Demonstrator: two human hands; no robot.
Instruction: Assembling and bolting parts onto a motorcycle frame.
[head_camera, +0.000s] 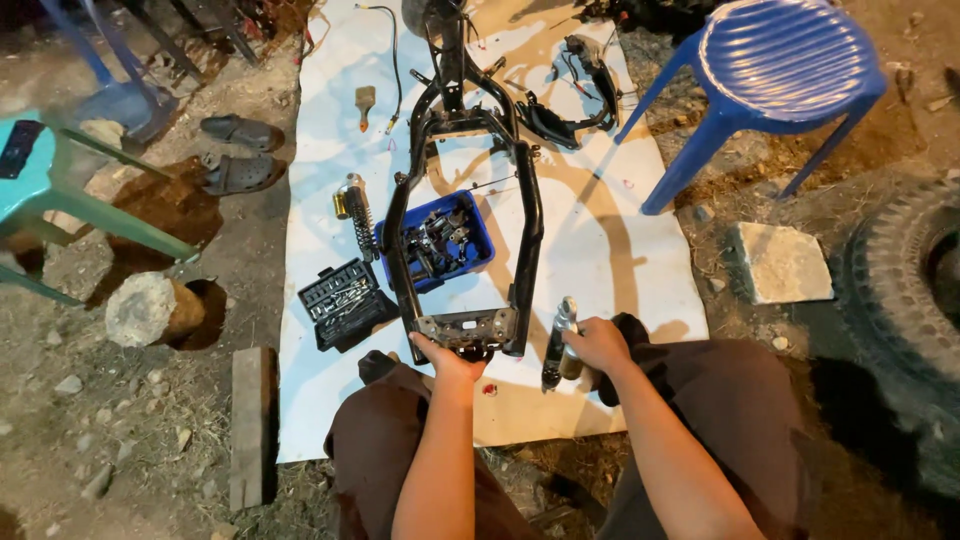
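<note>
Gripping shock absorber (556, 345), right hand (597, 345)

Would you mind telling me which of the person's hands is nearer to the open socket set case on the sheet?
Left. The left hand grips the black frame's near end, just right of the socket set case. The right hand holds a shock absorber farther right, beyond the frame.

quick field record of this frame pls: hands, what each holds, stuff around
left hand: grips rear end of black tubular metal frame
right hand: holds silver-and-black shock absorber
inside frame: blue plastic bin of dark parts
left of frame: open black socket set case, second shock absorber
underlay: white sheet
right: blue plastic stool
</note>
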